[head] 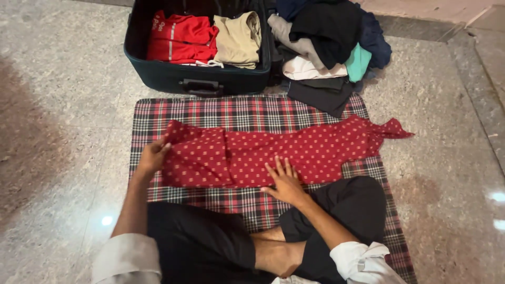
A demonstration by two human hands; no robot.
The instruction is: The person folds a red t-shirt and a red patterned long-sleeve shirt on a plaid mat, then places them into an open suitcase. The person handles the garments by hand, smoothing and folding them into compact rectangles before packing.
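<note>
Mid-frame, the left hand (152, 156) pinches the folded end of a red dotted cotton garment (273, 152); the right hand (284, 181) presses flat, fingers spread, on its lower edge.

Polished speckled grey stone floor (58, 94), glossy with small bright light reflections; a pinkish-brown patch at left; a raised stone step edge (473, 31) at upper right

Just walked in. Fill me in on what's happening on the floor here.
A person sits cross-legged on a plaid mat, working on a red dotted garment spread across it. The left hand grips the garment's folded left end, while the right hand presses flat on its lower edge. Ahead, an open suitcase holds folded clothes, and a loose clothes pile lies beside it.
</note>
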